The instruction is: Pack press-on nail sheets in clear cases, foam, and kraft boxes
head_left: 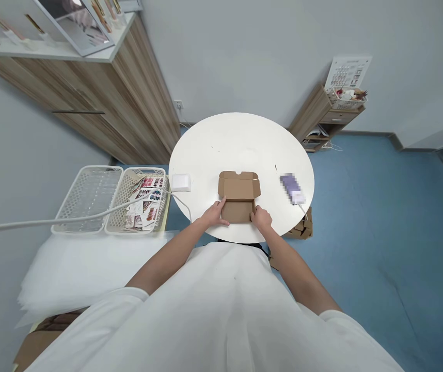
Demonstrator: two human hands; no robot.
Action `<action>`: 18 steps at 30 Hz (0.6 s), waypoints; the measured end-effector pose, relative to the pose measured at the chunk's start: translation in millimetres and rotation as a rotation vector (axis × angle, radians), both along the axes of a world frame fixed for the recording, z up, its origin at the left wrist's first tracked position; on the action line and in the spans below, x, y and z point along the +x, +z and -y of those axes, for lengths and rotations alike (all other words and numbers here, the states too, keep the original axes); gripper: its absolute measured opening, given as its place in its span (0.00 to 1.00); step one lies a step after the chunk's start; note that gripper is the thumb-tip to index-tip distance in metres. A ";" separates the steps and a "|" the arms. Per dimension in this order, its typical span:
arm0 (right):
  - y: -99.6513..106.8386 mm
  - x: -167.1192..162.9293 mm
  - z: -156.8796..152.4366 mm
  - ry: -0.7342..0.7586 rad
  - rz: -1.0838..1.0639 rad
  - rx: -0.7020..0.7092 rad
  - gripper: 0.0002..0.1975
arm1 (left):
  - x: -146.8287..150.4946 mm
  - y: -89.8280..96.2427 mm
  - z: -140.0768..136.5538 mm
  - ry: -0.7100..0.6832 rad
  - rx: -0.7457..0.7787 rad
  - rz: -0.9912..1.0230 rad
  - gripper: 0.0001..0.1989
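A small brown cardboard box (237, 211) sits at the near side of the round white table (206, 150), its lid folded back away from me. Nothing shows inside its tray. My left hand (214, 214) holds the box's left wall, with fingers at the side and the near corner. On the opposite side, my right hand (262, 217) grips the right wall, its fingertips reaching over the edge.
Left on the table lies a stack of white cards or pads (181, 182); right, a blurred purple object (290, 185) beside a cable. Plastic baskets (115, 214), one holding printed nail-art cards, stand left. A white cable (90, 216) crosses there. Cardboard (302, 227) lies below right.
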State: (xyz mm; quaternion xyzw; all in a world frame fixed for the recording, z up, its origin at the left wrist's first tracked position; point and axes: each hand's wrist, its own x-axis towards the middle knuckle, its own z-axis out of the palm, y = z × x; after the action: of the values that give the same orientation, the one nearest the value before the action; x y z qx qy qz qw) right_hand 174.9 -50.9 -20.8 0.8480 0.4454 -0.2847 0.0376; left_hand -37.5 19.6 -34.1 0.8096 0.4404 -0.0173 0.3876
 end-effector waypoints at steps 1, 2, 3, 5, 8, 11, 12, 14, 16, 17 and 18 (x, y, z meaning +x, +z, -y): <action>0.6 0.1 -0.1 0.003 0.001 -0.002 0.09 | -0.3 -0.1 0.6 -0.001 0.001 -0.003 0.60; 1.3 -0.1 -0.1 0.005 0.004 -0.004 0.10 | -0.7 0.0 1.2 -0.002 0.003 -0.005 0.60; 2.1 -0.5 -0.2 0.009 0.005 -0.003 0.10 | -1.2 0.4 1.9 -0.003 0.005 -0.004 0.60; 4.1 -1.7 -0.2 0.016 0.004 0.007 0.12 | -2.3 2.1 3.6 -0.003 0.012 0.008 0.59; 7.7 -2.6 0.7 0.015 -0.009 0.024 0.17 | -3.6 6.1 7.5 0.018 0.007 0.049 0.57; 11.2 -0.3 5.0 -0.009 -0.037 0.035 0.22 | -3.4 8.3 14.4 0.092 -0.011 0.132 0.52; 12.3 1.5 7.8 -0.022 -0.053 0.043 0.24 | -3.0 8.1 17.4 0.138 -0.018 0.165 0.51; 14.3 6.0 15.8 -0.048 -0.106 0.076 0.27 | -1.8 6.1 24.0 0.266 -0.048 0.221 0.48; 16.1 10.8 26.3 -0.074 -0.214 0.129 0.29 | -0.7 2.9 30.7 0.420 -0.106 0.256 0.44; 16.8 12.9 31.8 -0.095 -0.290 0.154 0.30 | -0.3 1.2 33.8 0.490 -0.140 0.269 0.42; 17.2 14.4 37.1 -0.122 -0.378 0.174 0.32 | 0.0 -0.4 36.6 0.549 -0.172 0.282 0.39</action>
State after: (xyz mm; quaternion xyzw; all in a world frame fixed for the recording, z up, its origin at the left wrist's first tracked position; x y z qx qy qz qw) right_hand 189.3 -88.0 -3.6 0.8050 0.4153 -0.4009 -0.1371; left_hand -37.4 -17.0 -34.4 0.6191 0.5813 0.1632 0.5022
